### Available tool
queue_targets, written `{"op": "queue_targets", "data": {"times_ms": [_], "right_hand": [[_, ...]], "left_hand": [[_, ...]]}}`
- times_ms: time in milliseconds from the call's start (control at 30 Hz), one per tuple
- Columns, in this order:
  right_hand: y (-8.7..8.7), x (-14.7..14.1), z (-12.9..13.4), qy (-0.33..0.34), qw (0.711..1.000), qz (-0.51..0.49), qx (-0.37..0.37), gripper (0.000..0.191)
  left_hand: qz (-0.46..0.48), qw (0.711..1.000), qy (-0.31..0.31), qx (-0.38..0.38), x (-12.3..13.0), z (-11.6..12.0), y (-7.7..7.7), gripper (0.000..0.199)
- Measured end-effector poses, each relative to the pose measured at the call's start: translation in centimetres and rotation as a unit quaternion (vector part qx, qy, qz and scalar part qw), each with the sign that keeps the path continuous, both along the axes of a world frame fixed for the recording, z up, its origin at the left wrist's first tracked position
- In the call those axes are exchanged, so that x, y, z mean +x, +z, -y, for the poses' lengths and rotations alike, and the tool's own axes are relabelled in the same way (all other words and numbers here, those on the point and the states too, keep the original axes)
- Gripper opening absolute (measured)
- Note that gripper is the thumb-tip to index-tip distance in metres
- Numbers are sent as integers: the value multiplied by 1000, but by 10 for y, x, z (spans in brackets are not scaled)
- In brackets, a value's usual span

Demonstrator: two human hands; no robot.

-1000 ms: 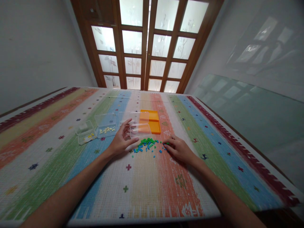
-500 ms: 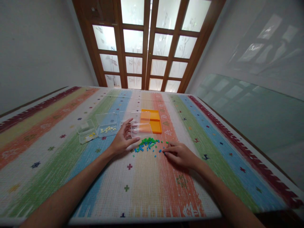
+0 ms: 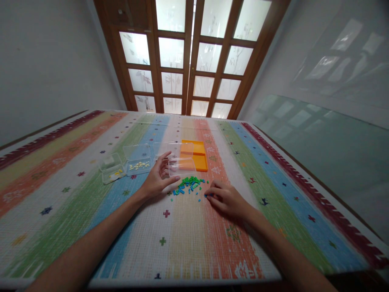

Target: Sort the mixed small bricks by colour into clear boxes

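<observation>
A pile of tiny green and blue plastic pieces, like small building bricks, lies on the cloth between my hands. My left hand rests at the left side of a clear plastic box, fingers and thumb apart. Whether it touches the box I cannot tell. To the right of the pile, the fingertips of my right hand are pinched at a small blue brick on the cloth. Its other fingers are curled.
Behind the clear box lies an open orange case. Left of my left hand stand an open clear box with pale yellow bits and a smaller clear box with yellow pieces. A striped cloth covers the table.
My right hand has shifted slightly left, and its fingertips have closed in at the blue brick beside the pile. My left hand has stayed in place.
</observation>
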State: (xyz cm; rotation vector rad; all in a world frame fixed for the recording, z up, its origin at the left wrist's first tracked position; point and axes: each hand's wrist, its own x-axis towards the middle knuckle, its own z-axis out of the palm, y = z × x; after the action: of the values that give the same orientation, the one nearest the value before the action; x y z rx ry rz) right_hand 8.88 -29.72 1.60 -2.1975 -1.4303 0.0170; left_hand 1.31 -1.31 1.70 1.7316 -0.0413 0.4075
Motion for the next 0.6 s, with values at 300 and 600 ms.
{"op": "queue_targets", "data": {"times_ms": [300,600], "right_hand": [[17,9,14,47,996,-62,-32,16],[13,12,21,14,992,-93,-81,13]], "left_hand": [[-4,1000,-1,-1,0,-1,-1,86],[-10,1000,-4,-8,0,0,-1,87]]}}
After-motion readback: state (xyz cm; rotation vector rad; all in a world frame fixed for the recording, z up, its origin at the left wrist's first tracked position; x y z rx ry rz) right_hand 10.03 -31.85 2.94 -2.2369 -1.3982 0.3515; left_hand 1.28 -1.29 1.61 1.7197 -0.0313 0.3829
